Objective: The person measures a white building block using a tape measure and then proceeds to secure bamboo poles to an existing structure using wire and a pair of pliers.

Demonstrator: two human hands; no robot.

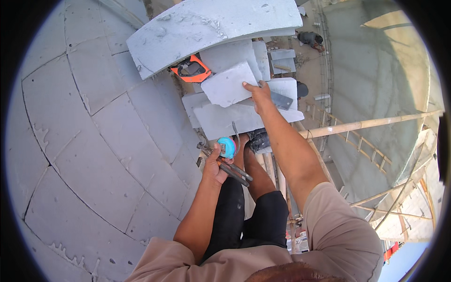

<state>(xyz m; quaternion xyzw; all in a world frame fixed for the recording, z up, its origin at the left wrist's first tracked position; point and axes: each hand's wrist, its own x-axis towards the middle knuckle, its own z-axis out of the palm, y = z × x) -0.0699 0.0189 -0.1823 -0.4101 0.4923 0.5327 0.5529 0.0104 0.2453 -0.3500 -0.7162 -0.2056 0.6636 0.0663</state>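
My left hand [217, 170] is closed around a pair of pincers [238, 175] with dark handles and a blue tape measure [227, 147]. A thin bent metal hook [236, 134] rises beside the tape. Further ahead, my right hand [260, 96] is closed on the edge of a small, pale grey block piece [230, 84], its fingers partly hidden. A flat metal blade [282, 100] shows just right of that hand. An orange and black handle [192, 69] lies left of the piece; whether it joins the blade is hidden.
Grey block slabs [225, 117] are stacked under the piece, and a long slab [216, 30] lies beyond. A jointed block wall [103, 131] fills the left. Bamboo poles [366, 126] cross at right. Another person [310, 39] is far below, near a concrete surface [371, 80].
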